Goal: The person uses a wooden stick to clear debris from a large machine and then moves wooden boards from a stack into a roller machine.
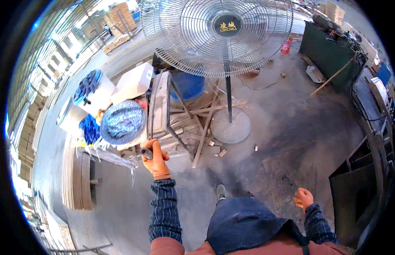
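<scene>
My left hand (155,161), in an orange glove, is closed around a dark rod-like tool (147,153) with a blunt rounded end toward me. A thin dark shaft rises from the fist along a wooden-topped stand (160,102); whether it belongs to the tool I cannot tell. Down at the right, apart from everything, hangs my right hand (303,198), also orange-gloved. Its fingers are curled in, with nothing visible in them. Nearest the left fist lies a blue-and-white patterned cloth bundle (123,121) in a round dark container.
Ahead stands a large pedestal fan (227,46) on a round base (230,126). Scrap wood (201,131) litters the floor beside it, near a blue tub (188,85). Stacked boards (77,178) are at left. Dark metal machinery (359,182) borders the right; a red extinguisher (285,46) stands farther off.
</scene>
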Motion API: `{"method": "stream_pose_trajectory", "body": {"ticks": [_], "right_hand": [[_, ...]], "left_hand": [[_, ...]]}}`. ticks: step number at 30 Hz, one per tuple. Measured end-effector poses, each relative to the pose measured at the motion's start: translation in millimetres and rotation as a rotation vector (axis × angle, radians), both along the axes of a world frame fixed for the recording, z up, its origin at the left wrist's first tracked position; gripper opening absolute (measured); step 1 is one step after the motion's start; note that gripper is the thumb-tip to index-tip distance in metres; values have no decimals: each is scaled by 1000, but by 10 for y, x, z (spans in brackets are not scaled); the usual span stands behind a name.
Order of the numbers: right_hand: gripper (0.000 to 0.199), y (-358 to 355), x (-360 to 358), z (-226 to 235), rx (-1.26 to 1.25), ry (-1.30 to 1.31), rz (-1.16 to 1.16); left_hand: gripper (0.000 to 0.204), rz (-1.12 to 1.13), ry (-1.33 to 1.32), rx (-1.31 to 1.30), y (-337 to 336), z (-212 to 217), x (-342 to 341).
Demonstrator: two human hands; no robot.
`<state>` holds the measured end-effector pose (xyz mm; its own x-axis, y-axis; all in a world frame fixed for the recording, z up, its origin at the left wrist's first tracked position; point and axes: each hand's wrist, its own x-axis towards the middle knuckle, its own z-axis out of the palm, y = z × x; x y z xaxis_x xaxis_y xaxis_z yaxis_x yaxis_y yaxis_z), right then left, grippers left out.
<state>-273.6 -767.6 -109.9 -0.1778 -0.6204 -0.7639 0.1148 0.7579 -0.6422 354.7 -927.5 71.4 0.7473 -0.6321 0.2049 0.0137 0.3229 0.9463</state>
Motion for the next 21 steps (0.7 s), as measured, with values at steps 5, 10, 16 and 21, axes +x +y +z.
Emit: {"method": "stream_pose_trajectory", "body": {"ticks": [5, 10, 16, 21], "right_hand": [[18, 414, 595, 20, -9, -40, 47], [23, 408, 986, 51, 83, -217, -225], [29, 195, 1184, 25, 44, -423, -179], [19, 353, 1249, -359, 20, -335, -312]], "left_hand": [[14, 9, 37, 33, -860, -249, 550], [21, -10, -7, 115, -1131, -908, 928], [38, 391, -134, 403, -987, -1984, 1459], [58, 40, 11, 655, -899, -1931, 1377]]}}
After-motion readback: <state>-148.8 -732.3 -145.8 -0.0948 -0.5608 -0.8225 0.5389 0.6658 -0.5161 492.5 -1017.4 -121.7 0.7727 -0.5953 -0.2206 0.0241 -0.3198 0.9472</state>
